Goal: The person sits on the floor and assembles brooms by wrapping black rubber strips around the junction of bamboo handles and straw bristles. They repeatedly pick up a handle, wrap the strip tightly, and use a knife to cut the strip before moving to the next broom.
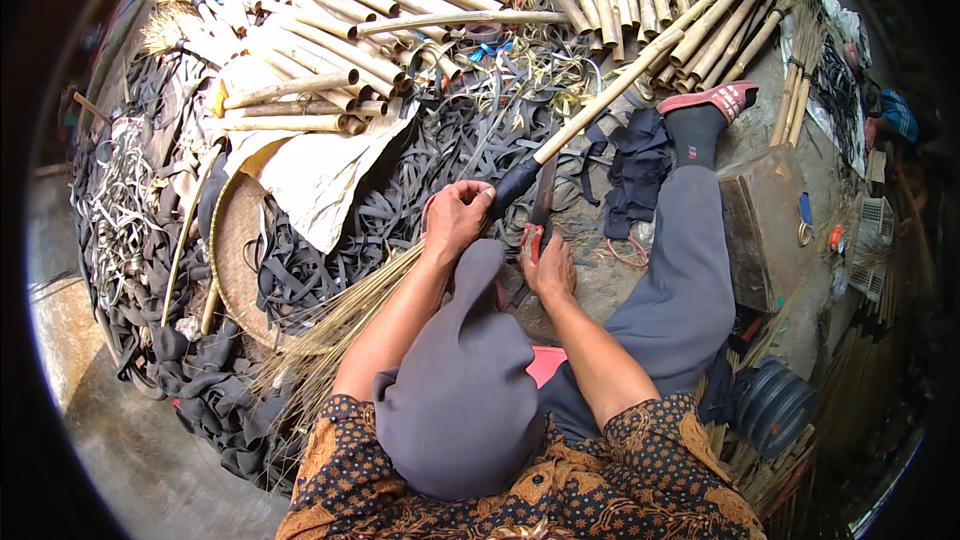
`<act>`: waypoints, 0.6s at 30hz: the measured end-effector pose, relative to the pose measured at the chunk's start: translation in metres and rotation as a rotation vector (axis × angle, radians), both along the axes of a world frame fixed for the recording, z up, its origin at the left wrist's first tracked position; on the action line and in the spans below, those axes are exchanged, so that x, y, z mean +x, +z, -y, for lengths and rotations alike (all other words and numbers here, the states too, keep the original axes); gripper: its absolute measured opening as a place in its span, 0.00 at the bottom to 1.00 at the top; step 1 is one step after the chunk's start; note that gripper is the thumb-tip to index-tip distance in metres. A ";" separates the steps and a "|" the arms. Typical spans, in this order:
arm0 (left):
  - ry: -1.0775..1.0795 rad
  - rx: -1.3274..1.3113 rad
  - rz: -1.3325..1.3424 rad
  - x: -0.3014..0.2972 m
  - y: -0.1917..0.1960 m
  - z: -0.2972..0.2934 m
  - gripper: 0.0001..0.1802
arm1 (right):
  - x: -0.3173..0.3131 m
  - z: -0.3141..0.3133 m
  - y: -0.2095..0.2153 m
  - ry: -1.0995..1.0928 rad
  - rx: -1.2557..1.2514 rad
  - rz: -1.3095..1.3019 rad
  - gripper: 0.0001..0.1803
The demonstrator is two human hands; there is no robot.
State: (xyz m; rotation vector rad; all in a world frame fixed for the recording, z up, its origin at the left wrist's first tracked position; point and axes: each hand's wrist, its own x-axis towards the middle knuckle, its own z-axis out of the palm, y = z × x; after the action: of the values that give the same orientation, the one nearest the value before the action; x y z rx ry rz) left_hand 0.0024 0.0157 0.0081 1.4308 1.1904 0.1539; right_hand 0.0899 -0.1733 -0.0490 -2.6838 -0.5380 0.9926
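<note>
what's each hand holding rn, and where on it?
Left hand grips the bamboo broom stick at its dark-wrapped lower end. Right hand holds red-handled scissors by the handles, blades pointing up beside the wrap.

— How do the arms lie?
— Both bare forearms reach forward, converging. The left hand [457, 212] is curled into a tight fist, knuckles up.
— And the other?
— The right hand [549, 267] sits lower, just beside it, fingers closed, wrist bent slightly inward.

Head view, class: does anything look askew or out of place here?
Nothing is spilled or broken. The left hand grips a bamboo stick at its dark-wrapped end; the right hand holds red-handled scissors. Black strips lie in tangled heaps.
</note>
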 end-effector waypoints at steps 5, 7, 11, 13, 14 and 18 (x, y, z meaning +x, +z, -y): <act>-0.023 0.167 -0.047 0.000 0.002 0.003 0.13 | -0.005 -0.003 -0.019 0.018 0.061 -0.072 0.44; -0.036 0.240 -0.067 0.001 0.004 0.006 0.13 | -0.006 -0.010 -0.022 -0.028 -0.011 -0.074 0.44; -0.067 0.283 -0.094 0.003 0.007 0.008 0.14 | -0.002 -0.024 -0.007 -0.189 0.005 -0.133 0.34; -0.078 0.255 -0.099 0.003 0.007 0.007 0.14 | 0.009 -0.017 0.013 -0.365 0.141 -0.486 0.30; -0.087 0.236 -0.099 0.003 0.006 0.006 0.14 | 0.003 -0.015 0.024 -0.522 0.266 -0.459 0.29; -0.109 0.248 -0.134 0.002 -0.001 0.003 0.15 | -0.014 0.017 0.073 -0.498 0.351 -0.308 0.29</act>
State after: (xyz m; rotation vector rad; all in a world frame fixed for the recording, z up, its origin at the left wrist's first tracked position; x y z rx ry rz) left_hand 0.0046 0.0126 0.0073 1.7419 1.2305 0.1354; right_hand 0.0755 -0.1899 0.0240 -2.1406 0.0242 1.0173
